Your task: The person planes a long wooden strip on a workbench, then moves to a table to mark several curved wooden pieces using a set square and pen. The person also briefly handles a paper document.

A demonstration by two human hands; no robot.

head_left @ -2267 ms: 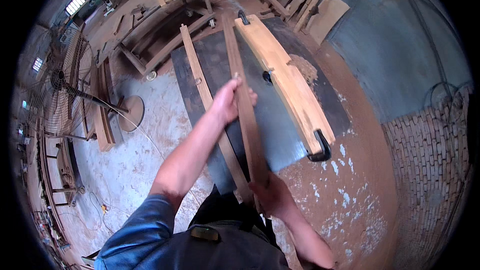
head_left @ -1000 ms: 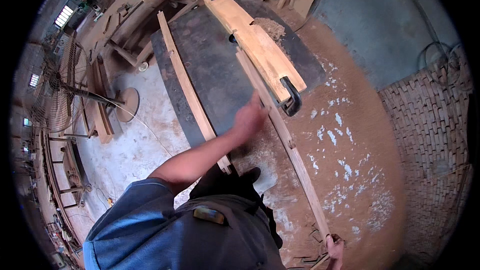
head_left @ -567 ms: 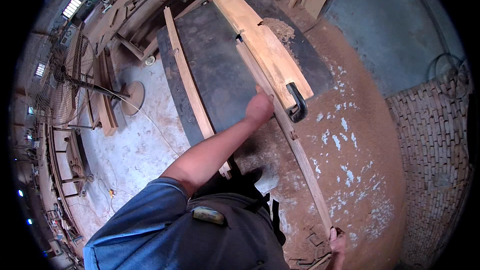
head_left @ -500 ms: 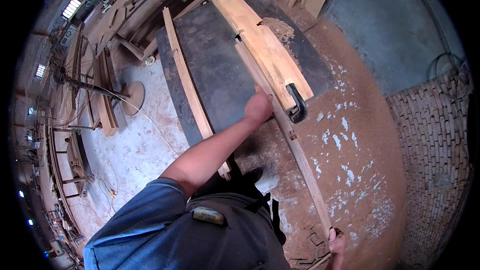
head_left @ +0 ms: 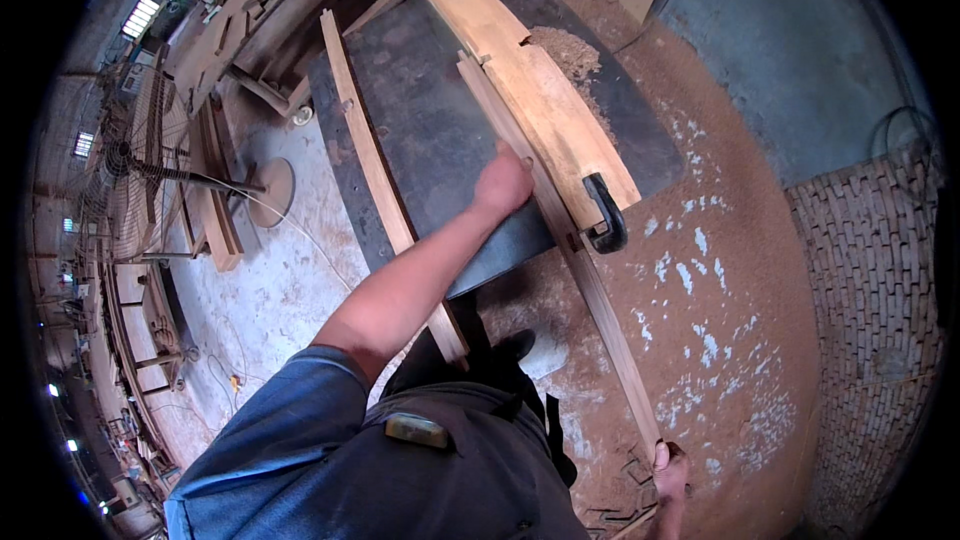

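Since the earlier frames the long wooden strip (head_left: pixel 580 270) has slid up the dark table (head_left: pixel 430 140), and the left arm has stretched out along it. Nearest, the right hand (head_left: pixel 668 468) grips the strip's near end, low by the sawdust floor (head_left: pixel 730 270). The strip's long axis runs from there up and leftward, away from the person. Farther on, the left hand (head_left: pixel 503 183) presses its middle, fingers curled, against the curved wooden jig (head_left: pixel 545 105) with a black handle (head_left: pixel 605 215). A second strip (head_left: pixel 375 165) lies beyond, left.
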